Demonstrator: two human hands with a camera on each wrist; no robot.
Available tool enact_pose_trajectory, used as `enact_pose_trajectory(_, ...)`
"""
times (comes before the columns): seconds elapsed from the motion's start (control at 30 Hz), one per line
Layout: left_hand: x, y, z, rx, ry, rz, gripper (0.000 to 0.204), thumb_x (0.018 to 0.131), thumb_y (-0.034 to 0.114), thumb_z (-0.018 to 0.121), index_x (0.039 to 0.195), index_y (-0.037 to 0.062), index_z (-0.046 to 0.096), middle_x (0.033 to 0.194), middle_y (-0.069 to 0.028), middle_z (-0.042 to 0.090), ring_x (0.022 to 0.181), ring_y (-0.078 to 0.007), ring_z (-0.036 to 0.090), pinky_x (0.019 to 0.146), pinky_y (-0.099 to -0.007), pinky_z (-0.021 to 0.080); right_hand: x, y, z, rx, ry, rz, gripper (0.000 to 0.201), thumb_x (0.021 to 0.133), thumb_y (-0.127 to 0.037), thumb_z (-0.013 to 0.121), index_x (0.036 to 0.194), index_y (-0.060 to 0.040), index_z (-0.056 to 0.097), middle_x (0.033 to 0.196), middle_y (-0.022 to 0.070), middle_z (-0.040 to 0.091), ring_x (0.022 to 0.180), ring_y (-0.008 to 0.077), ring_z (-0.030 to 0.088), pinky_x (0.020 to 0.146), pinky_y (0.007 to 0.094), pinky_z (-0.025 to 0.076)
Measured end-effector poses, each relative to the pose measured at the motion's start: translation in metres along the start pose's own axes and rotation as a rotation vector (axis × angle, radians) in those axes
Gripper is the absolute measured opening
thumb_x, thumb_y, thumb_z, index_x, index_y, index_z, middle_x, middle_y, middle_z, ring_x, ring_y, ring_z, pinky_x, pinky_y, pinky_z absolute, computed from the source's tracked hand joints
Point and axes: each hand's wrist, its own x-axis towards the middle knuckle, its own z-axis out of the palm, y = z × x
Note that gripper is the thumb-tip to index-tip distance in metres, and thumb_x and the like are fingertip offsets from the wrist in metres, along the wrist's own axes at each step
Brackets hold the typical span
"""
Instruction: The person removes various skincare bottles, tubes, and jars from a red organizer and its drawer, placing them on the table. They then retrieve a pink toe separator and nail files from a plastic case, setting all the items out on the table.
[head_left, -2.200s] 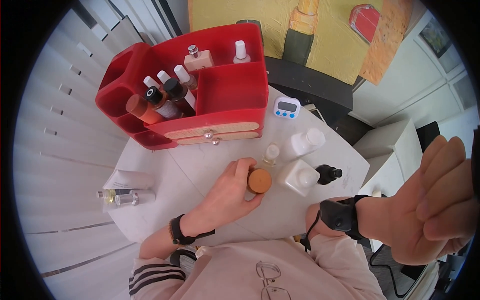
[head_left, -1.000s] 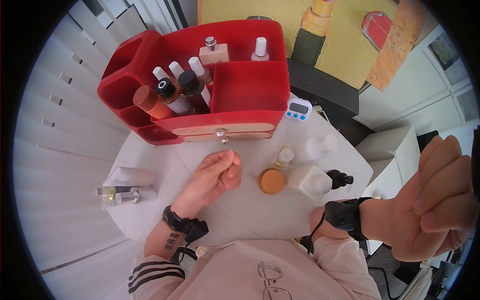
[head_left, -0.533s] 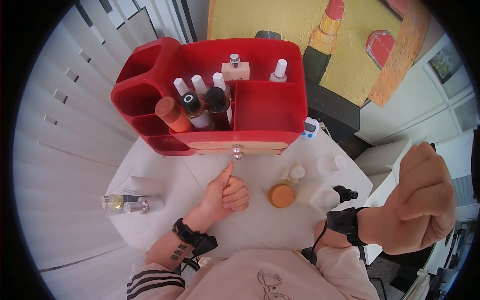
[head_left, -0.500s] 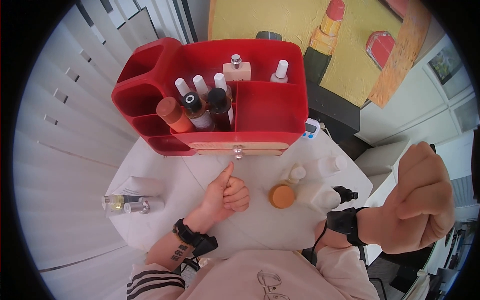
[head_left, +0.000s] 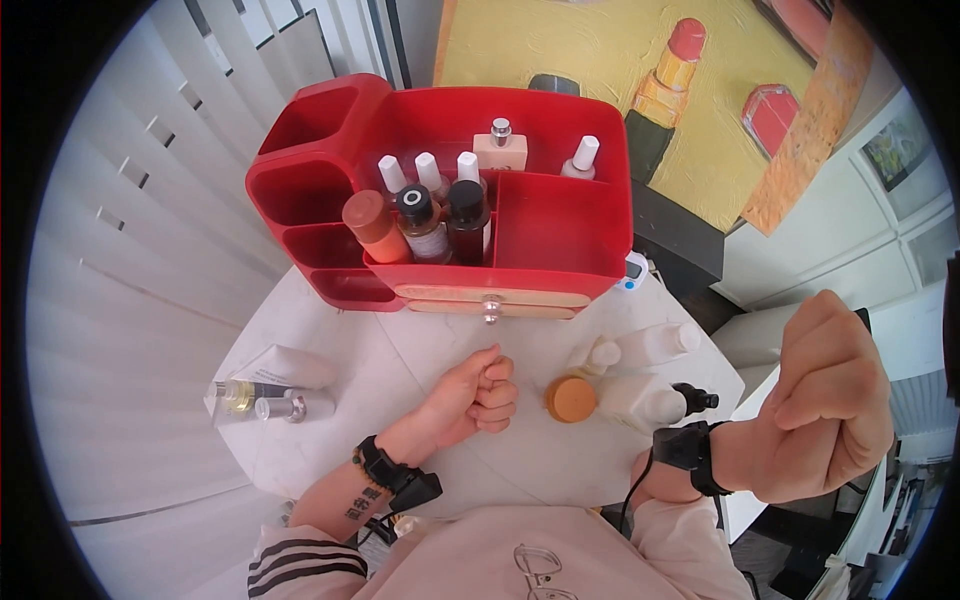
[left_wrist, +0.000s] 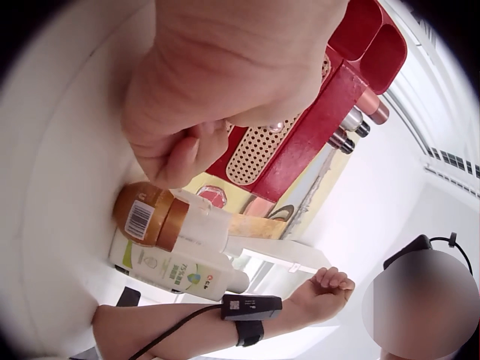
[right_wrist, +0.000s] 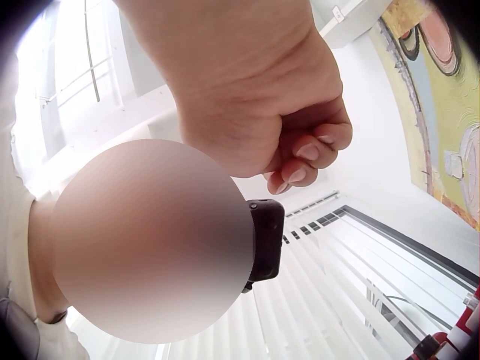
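Observation:
My left hand (head_left: 478, 398) is over the white table (head_left: 400, 340) with its fingers curled and nothing in them. Its thumb points toward the round drawer knob (head_left: 490, 311) of the red organizer (head_left: 540, 283). To its right stands a brown jar with an orange-brown lid (head_left: 571, 399); the left wrist view shows a barcode label on the jar (left_wrist: 146, 217). My right hand (head_left: 830, 400) is raised at the right side, away from the table things. In the right wrist view its fingers (right_wrist: 307, 152) curl in toward the palm, holding nothing.
Beside the jar stand a small clear bottle (head_left: 603, 355), two white bottles (head_left: 655, 345) and a black-capped bottle (head_left: 695, 399). A tube (head_left: 300, 367) and small bottles lie at the left. The organizer holds several bottles. A timer (head_left: 633, 271) sits behind its right corner.
My left hand has let go of the brown jar, moved left away from it and curled its fingers. The right hand stays raised. The head view has shifted, so the organizer appears farther right.

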Motion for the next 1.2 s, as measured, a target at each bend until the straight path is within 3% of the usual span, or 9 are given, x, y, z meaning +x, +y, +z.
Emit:
enact_pose_trajectory(0.13,0.000,0.001,-0.004,-0.019,-0.032,0.073,0.032,0.103,0.035,0.038,0.074,0.0206,0.032,0.059,0.0074,0.020,0.049,-0.0087,0.019,0.049,-0.0280,0.019,0.001,-0.001,-0.003,-0.021,-0.036,0.005,0.025,0.057,0.015,0.049,0.071,-0.0044,0.057,0.064,0.0053,0.052,0.052,0.0128,0.038,0.050,0.0294,0.023)
enact_pose_trajectory(0.2,-0.001,0.002,-0.005,-0.102,-0.098,0.123,0.021,0.094,0.024,0.040,0.074,0.0198,0.033,0.059,0.0071,0.021,0.048,-0.0087,0.020,0.049,-0.0282,0.020,0.001,-0.001,-0.002,-0.017,-0.034,0.006,0.025,0.057,0.015,0.049,0.071,-0.0045,0.057,0.064,0.0053,0.052,0.052,0.0128,0.038,0.050,0.0293,0.023)
enact_pose_trajectory(0.43,-0.001,-0.002,-0.007,-0.151,-0.179,0.205,0.014,0.088,0.015,0.045,0.075,0.0155,0.040,0.059,0.0056,0.028,0.051,-0.0100,0.025,0.052,-0.0277,0.025,0.002,-0.002,-0.001,-0.031,-0.033,0.005,0.025,0.059,0.016,0.048,0.071,-0.0043,0.057,0.064,0.0056,0.053,0.052,0.0128,0.038,0.050,0.0293,0.023)
enact_pose_trajectory(0.5,0.002,-0.007,-0.007,-0.152,-0.104,0.364,0.016,0.087,0.007,0.046,0.073,0.0135,0.042,0.061,0.0036,0.034,0.055,-0.0118,0.031,0.055,-0.0276,0.028,0.001,-0.002,0.000,-0.035,-0.023,0.003,0.025,0.060,0.016,0.048,0.071,-0.0042,0.057,0.063,0.0055,0.052,0.051,0.0128,0.038,0.050,0.0293,0.024)
enact_pose_trajectory(0.6,0.004,-0.007,-0.002,-0.051,0.015,0.403,0.025,0.088,0.001,0.045,0.067,0.0138,0.041,0.062,0.0016,0.037,0.058,-0.0133,0.036,0.056,-0.0280,0.030,0.001,-0.001,0.000,-0.032,-0.007,0.004,0.023,0.061,0.015,0.048,0.071,-0.0041,0.056,0.063,0.0055,0.052,0.051,0.0128,0.038,0.050,0.0292,0.024)
enact_pose_trajectory(0.7,0.005,-0.008,-0.010,-0.033,-0.009,0.425,0.026,0.084,-0.005,0.039,0.066,0.0137,0.041,0.061,0.0009,0.039,0.055,-0.0120,0.035,0.055,-0.0290,0.030,0.001,-0.001,0.000,-0.027,0.001,0.010,0.023,0.061,0.015,0.048,0.070,-0.0039,0.057,0.063,0.0056,0.052,0.051,0.0128,0.038,0.050,0.0292,0.024)
enact_pose_trajectory(0.9,0.002,0.000,-0.012,-0.218,0.012,0.313,0.029,0.084,-0.001,0.039,0.061,0.0169,0.037,0.054,0.0043,0.031,0.046,-0.0102,0.023,0.048,-0.0282,0.021,0.000,0.001,0.006,-0.012,0.058,-0.009,0.020,0.059,0.013,0.049,0.068,-0.0032,0.057,0.061,0.0064,0.052,0.050,0.0130,0.038,0.049,0.0293,0.023)
enact_pose_trajectory(1.2,0.004,-0.002,-0.013,-0.194,0.016,0.342,0.029,0.084,0.000,0.036,0.061,0.0179,0.034,0.055,0.0049,0.027,0.048,-0.0111,0.021,0.048,-0.0295,0.019,0.001,-0.007,0.022,-0.023,0.111,-0.039,0.014,0.061,0.007,0.048,0.069,-0.0005,0.057,0.061,0.0086,0.052,0.051,0.0133,0.039,0.049,0.0297,0.022)
